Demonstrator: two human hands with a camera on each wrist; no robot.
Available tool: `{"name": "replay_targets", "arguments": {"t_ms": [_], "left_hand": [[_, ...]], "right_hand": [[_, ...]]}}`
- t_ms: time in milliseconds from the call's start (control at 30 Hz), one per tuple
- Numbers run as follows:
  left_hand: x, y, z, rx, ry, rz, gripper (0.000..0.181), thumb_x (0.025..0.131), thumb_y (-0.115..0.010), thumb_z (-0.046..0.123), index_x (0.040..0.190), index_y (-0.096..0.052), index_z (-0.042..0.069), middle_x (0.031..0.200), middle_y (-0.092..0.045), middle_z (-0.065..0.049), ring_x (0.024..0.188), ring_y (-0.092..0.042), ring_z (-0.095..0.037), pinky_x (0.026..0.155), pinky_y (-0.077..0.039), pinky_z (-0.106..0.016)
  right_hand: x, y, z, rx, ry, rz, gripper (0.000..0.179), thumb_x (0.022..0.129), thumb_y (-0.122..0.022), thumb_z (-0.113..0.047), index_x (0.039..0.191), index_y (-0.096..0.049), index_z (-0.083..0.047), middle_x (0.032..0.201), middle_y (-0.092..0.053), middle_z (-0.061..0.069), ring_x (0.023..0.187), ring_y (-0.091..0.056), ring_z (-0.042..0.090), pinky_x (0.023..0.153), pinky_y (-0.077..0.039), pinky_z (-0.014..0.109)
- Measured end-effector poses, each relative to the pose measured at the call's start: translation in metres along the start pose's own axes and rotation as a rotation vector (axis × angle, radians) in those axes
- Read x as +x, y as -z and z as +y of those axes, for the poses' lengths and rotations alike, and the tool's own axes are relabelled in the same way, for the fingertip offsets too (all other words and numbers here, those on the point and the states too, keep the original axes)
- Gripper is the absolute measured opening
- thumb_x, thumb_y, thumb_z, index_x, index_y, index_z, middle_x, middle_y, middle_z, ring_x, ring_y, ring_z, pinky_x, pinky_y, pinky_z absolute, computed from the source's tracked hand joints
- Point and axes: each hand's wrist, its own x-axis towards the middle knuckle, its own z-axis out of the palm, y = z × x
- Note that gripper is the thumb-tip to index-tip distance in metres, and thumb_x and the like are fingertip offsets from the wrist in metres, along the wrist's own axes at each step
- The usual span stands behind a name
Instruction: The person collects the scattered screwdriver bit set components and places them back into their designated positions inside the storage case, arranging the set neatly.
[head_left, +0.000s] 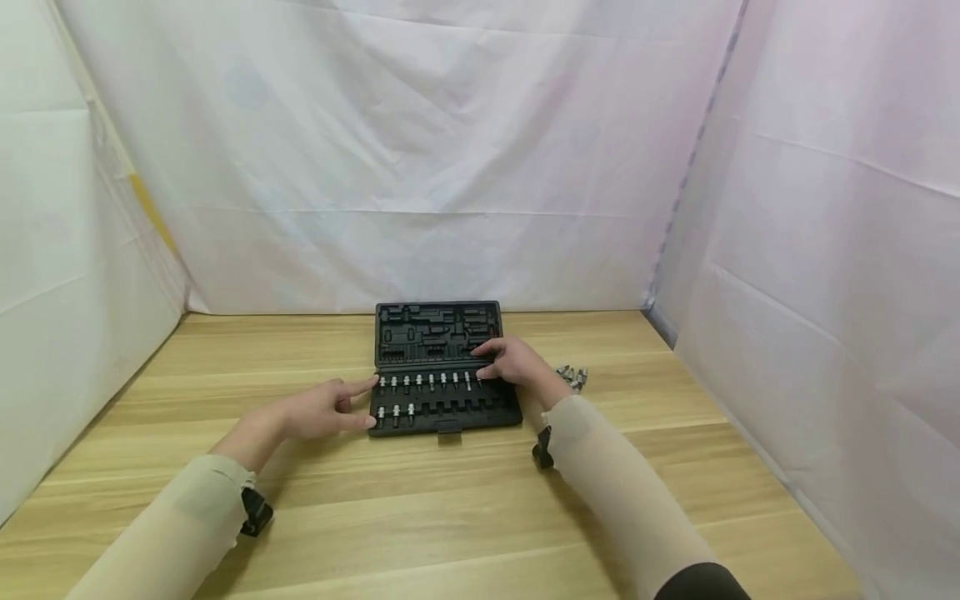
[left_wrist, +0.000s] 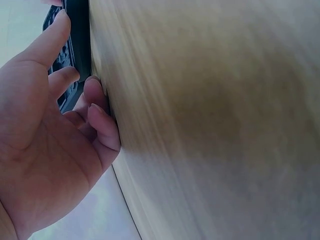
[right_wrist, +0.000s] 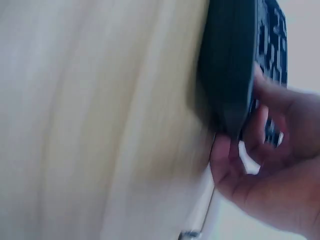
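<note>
A black plastic socket case (head_left: 483, 421) lies unfolded on the table, its moulded lid (head_left: 397, 335) at the back. Silver bit sockets (head_left: 431, 382) fill most of the upper row, and three more (head_left: 396, 413) sit at the left of the lower row. My left hand (head_left: 318, 408) touches the case's left edge with a stretched index finger and thumb; its other fingers curl beneath. At the upper row's right end, my right hand (head_left: 517, 364) has its thumb on the last bit socket (head_left: 480, 382), with the index finger held apart over the lid. That socket is partly hidden.
A small pile of loose bit sockets (head_left: 576, 380) lies on the wooden table (head_left: 420, 517) right of the case, beyond my right wrist. White sheets (head_left: 420, 167) hang behind and on both sides. The case's latch (head_left: 449, 432) juts from its front edge.
</note>
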Motion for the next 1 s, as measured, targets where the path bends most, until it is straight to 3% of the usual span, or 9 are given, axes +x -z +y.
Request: {"name": "replay_targets", "arguments": {"t_ms": [100, 200, 267, 367, 467, 667, 1000], "left_hand": [[-0.001, 0.0, 0.0, 0.006, 0.001, 0.002, 0.089, 0.103, -0.076, 0.046, 0.175, -0.031, 0.019, 0.105, -0.052, -0.011, 0.087, -0.048, -0.022, 0.075, -0.046, -0.037], [0.0, -0.002, 0.0, 0.005, -0.003, 0.001, 0.089, 0.102, -0.076, 0.047, 0.174, -0.031, 0.02, 0.103, -0.051, -0.011, 0.087, -0.047, -0.022, 0.075, -0.046, -0.037], [0.0, -0.003, -0.001, 0.003, -0.006, -0.001, 0.09, 0.102, -0.076, 0.047, 0.175, -0.031, 0.02, 0.102, -0.051, -0.01, 0.086, -0.046, -0.022, 0.074, -0.045, -0.036], [0.001, -0.004, -0.002, -0.005, -0.002, -0.003, 0.09, 0.102, -0.077, 0.046, 0.175, -0.031, 0.02, 0.101, -0.049, -0.009, 0.086, -0.045, -0.022, 0.073, -0.044, -0.035], [0.0, -0.004, -0.002, -0.007, -0.004, 0.001, 0.09, 0.103, -0.077, 0.046, 0.175, -0.03, 0.02, 0.1, -0.047, -0.009, 0.085, -0.044, -0.022, 0.073, -0.043, -0.035], [0.0, -0.001, 0.001, -0.004, -0.009, 0.01, 0.089, 0.103, -0.077, 0.046, 0.174, -0.031, 0.019, 0.099, -0.048, -0.01, 0.084, -0.046, -0.022, 0.073, -0.045, -0.035], [0.001, 0.0, -0.001, 0.006, -0.005, 0.011, 0.09, 0.103, -0.076, 0.047, 0.175, -0.031, 0.019, 0.102, -0.05, -0.011, 0.087, -0.047, -0.023, 0.076, -0.046, -0.038]], "right_hand": [[0.0, 0.004, 0.005, -0.01, 0.036, -0.045, 0.046, 0.102, -0.081, -0.019, 0.147, -0.072, -0.024, 0.076, -0.06, -0.001, 0.07, -0.046, 0.017, 0.077, -0.046, 0.036], [0.0, 0.006, 0.01, -0.012, 0.053, -0.072, 0.048, 0.102, -0.08, -0.018, 0.149, -0.071, -0.026, 0.066, -0.045, -0.004, 0.065, -0.034, 0.016, 0.07, -0.037, 0.035], [0.0, 0.008, 0.014, -0.026, 0.068, -0.071, 0.045, 0.103, -0.079, -0.019, 0.148, -0.072, -0.026, 0.075, -0.057, -0.004, 0.07, -0.045, 0.015, 0.072, -0.043, 0.035], [-0.003, 0.015, 0.018, -0.046, 0.092, -0.064, 0.042, 0.106, -0.075, -0.022, 0.147, -0.072, -0.026, 0.11, -0.073, 0.005, 0.097, -0.065, 0.022, 0.09, -0.056, 0.043], [-0.009, 0.026, 0.022, -0.039, 0.1, -0.051, 0.039, 0.108, -0.072, -0.026, 0.148, -0.071, -0.027, 0.142, -0.069, 0.013, 0.13, -0.066, 0.032, 0.109, -0.055, 0.054], [-0.028, 0.056, 0.036, 0.034, 0.136, -0.07, 0.038, 0.11, -0.07, -0.027, 0.147, -0.071, -0.023, 0.141, -0.072, 0.014, 0.129, -0.068, 0.033, 0.104, -0.057, 0.055], [-0.056, 0.093, 0.08, -0.058, 0.145, -0.04, 0.029, 0.108, -0.071, -0.024, 0.134, -0.078, -0.014, 0.122, -0.078, 0.009, 0.108, -0.071, 0.024, 0.092, -0.058, 0.044]]}}
